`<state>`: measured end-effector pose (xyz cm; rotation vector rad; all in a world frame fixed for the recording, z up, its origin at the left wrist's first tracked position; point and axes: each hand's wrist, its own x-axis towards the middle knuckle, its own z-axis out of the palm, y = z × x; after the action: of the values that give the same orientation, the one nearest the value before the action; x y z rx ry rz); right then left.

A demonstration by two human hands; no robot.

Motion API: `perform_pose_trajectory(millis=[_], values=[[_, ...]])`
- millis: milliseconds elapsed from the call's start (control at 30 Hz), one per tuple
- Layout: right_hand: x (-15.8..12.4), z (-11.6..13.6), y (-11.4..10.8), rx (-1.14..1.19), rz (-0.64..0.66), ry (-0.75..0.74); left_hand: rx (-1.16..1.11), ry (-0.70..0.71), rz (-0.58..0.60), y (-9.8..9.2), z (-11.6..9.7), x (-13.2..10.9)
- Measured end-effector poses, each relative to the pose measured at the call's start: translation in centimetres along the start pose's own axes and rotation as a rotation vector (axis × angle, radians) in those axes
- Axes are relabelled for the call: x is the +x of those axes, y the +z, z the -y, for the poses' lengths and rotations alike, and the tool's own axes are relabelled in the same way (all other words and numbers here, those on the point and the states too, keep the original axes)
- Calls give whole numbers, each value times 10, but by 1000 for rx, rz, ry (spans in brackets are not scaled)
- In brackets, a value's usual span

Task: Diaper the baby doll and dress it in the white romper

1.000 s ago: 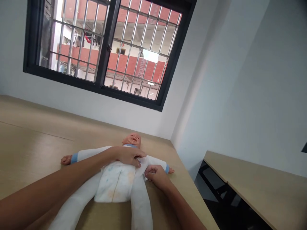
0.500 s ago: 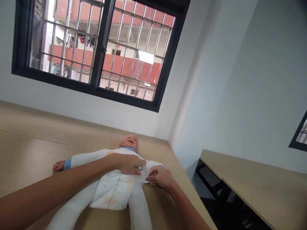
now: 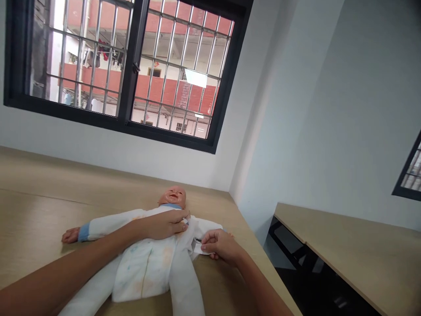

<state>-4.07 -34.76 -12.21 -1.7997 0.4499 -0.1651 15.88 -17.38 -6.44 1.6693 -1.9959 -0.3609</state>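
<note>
A baby doll (image 3: 173,196) lies on its back in a white outfit with blue cuffs and collar. A white diaper (image 3: 141,270) with pale orange and blue prints covers its front between the spread legs. My left hand (image 3: 167,224) reaches across the doll's belly, its thumb and fingers closed on the diaper's upper edge by the chest. At the doll's side on the right, my right hand (image 3: 219,245) pinches a white diaper tab (image 3: 201,249) with a small dark mark near it. Part of the diaper's top is hidden under my left hand and forearm.
The doll lies on a wooden tabletop (image 3: 39,219) against the wall. A second wooden table (image 3: 348,245) with a black frame stands to the right, across a gap. A barred window (image 3: 128,87) is in the wall ahead.
My left hand has shifted up and left toward the doll's chest. My right hand has drawn slightly away, and more of the white tab shows. The camera view has tilted a little.
</note>
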Motion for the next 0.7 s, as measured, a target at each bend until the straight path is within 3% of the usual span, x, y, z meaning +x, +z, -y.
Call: perform_pose_trajectory(millis=[200,367,467,567,633,700], values=[[1,2,3,-1,40,-12,-38,-22,-54,-5,-1,3],[0,19,12,-29,-46,-267,-80,-22,-125,-3,-5,5],[-6,36,22,104,105,-391,-168,-13,-127,-2,-9,7],[-11,48,35,150,168,-369,-167,32,-168,-5,-14,8],[-11,50,43,165,96,-309,-133,18,-191,-13,-15,7],[-10,50,49,220,26,-273,-70,-101,-141,-27,-10,2]])
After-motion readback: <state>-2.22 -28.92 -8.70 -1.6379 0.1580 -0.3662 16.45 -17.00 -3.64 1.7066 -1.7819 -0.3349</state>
